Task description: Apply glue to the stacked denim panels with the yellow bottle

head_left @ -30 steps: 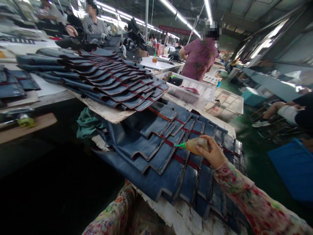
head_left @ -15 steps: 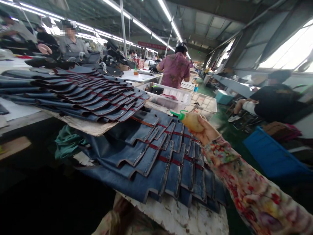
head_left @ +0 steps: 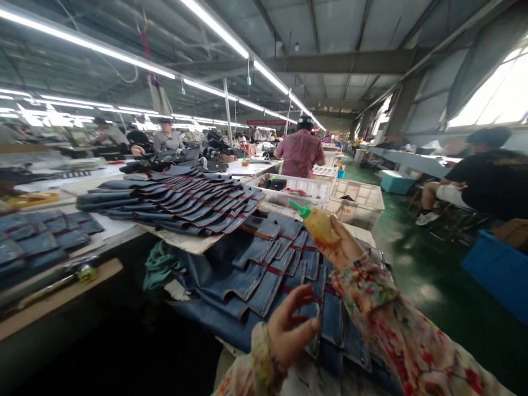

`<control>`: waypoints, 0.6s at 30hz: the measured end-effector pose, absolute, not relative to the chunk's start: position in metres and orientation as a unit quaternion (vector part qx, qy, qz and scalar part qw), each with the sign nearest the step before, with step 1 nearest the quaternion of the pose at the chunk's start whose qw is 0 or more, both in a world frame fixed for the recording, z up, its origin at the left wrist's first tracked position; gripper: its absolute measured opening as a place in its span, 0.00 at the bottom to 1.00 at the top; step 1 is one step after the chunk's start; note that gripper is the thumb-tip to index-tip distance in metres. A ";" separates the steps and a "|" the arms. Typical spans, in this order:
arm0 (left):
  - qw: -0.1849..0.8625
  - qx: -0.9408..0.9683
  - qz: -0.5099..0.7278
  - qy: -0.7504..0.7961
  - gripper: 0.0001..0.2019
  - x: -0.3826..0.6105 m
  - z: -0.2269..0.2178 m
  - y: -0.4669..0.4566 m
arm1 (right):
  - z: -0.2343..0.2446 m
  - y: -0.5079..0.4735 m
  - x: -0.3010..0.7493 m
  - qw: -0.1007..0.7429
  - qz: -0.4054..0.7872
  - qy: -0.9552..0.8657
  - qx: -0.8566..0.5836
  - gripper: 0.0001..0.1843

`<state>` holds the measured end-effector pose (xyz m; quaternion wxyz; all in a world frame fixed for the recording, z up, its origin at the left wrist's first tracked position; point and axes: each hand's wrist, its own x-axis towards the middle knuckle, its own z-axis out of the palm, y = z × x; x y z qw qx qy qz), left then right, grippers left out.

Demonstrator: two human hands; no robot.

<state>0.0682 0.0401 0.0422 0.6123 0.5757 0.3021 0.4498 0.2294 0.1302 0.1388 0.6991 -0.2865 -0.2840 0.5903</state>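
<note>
Big factory hall here: long fluorescent strip lights point(head_left: 231, 36) running down a grey metal roof, bright windows point(head_left: 489, 102) along the right side, glossy green floor point(head_left: 416, 264).

The right hand point(head_left: 340, 247) is raised above the bench, fingers wrapped tight around a yellowish squeeze bottle point(head_left: 319, 224) with a green nozzle tipped up and to the left. The left hand point(head_left: 291, 327) sits lower and nearer, fingers loosely curled with nothing clearly in them, fingertips right at the near edge of the fanned-out dark blue leather pieces point(head_left: 256, 264); can't tell if it's actually touching them. Both sleeves are a floral print.

Those pieces overlap like shingles, with red strips across them, on a scruffy white board point(head_left: 307, 379) smeared with glue. A second fan of the same pieces point(head_left: 185, 201) lies just behind on a cardboard sheet point(head_left: 187, 242), with a teal rag point(head_left: 159, 267) tucked under its edge. More pieces point(head_left: 37, 239) are on the worktable point(head_left: 61, 291) to the left.

Further back, white plastic crates point(head_left: 358, 201), a person in a purple shirt point(head_left: 300, 154) facing away, someone sitting on the right point(head_left: 482, 176), and a blue bin point(head_left: 501, 272).
</note>
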 end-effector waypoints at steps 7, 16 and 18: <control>0.710 0.452 0.501 0.204 0.46 0.155 0.048 0.066 | 0.121 0.116 0.235 0.715 0.524 -0.315 -0.338 0.22; 0.592 0.586 0.415 0.366 0.34 0.172 0.028 0.037 | 0.092 0.119 0.255 0.758 0.404 -0.307 -0.409 0.29; 0.592 0.637 0.368 0.328 0.32 0.169 0.042 0.027 | 0.077 0.126 0.256 0.756 0.375 -0.318 -0.431 0.30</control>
